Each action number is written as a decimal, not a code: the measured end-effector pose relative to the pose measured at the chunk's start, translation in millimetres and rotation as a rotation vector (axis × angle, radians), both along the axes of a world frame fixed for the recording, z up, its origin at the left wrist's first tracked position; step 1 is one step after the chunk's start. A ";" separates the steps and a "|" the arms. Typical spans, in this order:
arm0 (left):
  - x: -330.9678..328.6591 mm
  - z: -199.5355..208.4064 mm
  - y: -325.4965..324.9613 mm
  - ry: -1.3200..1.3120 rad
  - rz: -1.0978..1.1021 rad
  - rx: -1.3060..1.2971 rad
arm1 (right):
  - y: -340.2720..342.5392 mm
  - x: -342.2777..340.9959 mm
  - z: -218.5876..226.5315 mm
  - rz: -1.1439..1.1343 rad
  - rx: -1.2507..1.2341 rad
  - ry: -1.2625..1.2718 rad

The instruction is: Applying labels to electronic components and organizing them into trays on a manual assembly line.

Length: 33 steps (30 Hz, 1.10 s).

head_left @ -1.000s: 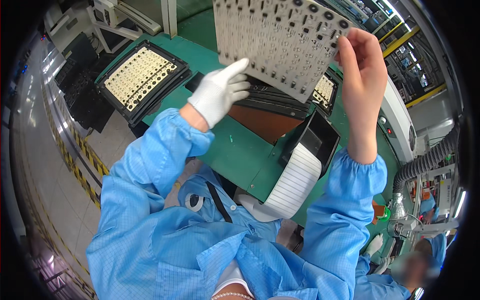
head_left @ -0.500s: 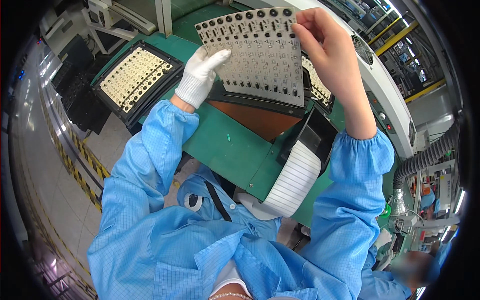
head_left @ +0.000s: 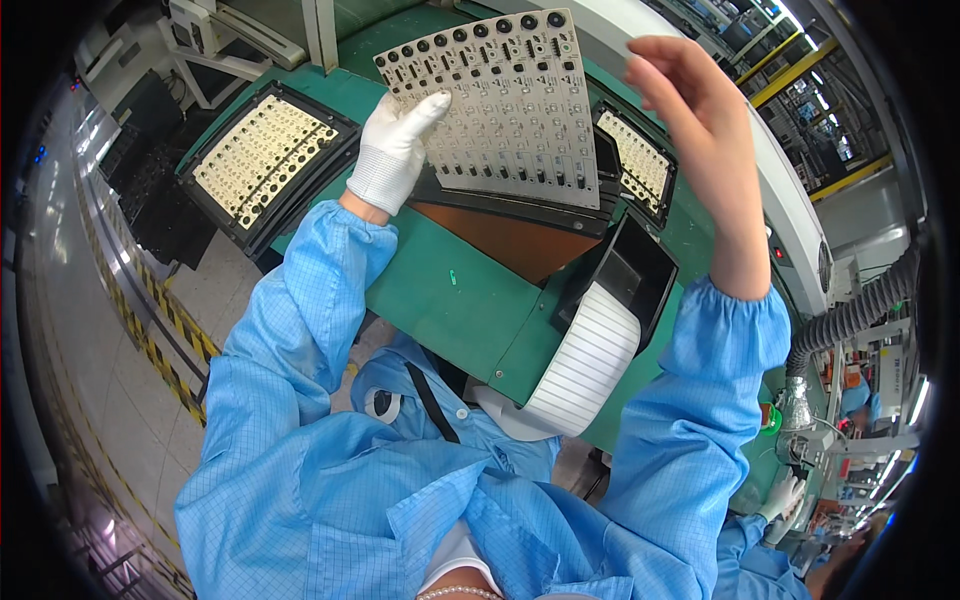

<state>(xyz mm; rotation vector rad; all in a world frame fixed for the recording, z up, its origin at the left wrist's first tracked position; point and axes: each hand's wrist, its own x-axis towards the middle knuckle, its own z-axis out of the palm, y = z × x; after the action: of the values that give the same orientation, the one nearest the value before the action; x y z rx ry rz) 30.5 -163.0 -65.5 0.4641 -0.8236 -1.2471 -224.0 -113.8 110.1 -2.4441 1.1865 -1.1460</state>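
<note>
A pale circuit board panel (head_left: pixel 505 120) with rows of black round parts and small components is held up, tilted, above the bench. My left hand (head_left: pixel 395 140), in a white glove, grips its left edge with the thumb across the face. Bare and apart from the board, my right hand (head_left: pixel 700 110) is raised off its right edge, fingers loosely curved and away from each other, with nothing in it. Beneath the panel is a box with a brown front (head_left: pixel 490 235) and dark top, partly hidden by the board.
Two similar panels lie in black frames, one at the left (head_left: pixel 265 160) and one at the right (head_left: pixel 638 160). A black bin (head_left: pixel 640 265) and a white striped sheet (head_left: pixel 590 350) are at the bench's right. A gloved co-worker's hand (head_left: pixel 783 497) shows at lower right.
My right hand has let go of the board's right edge and moved off to the right. The board, still in my left hand, has shifted slightly left.
</note>
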 end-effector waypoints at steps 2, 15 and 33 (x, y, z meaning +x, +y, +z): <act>1.0 -0.5 0.6 0.001 0.011 0.004 | 14.8 -10.4 -1.7 0.030 0.012 -0.078; -6.4 2.3 4.1 -0.016 0.007 -0.041 | 130.3 -95.4 -56.8 -0.295 0.282 -0.358; -28.5 14.3 -21.9 -0.186 -0.106 0.037 | 84.0 -78.9 -73.6 -0.259 0.356 -0.425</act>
<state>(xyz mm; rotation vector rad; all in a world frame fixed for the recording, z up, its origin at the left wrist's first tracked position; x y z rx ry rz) 2.0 -185.0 -51.2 0.5782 -0.9941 -1.3324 -302.9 -29.8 36.5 -1.7177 1.4405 -1.3032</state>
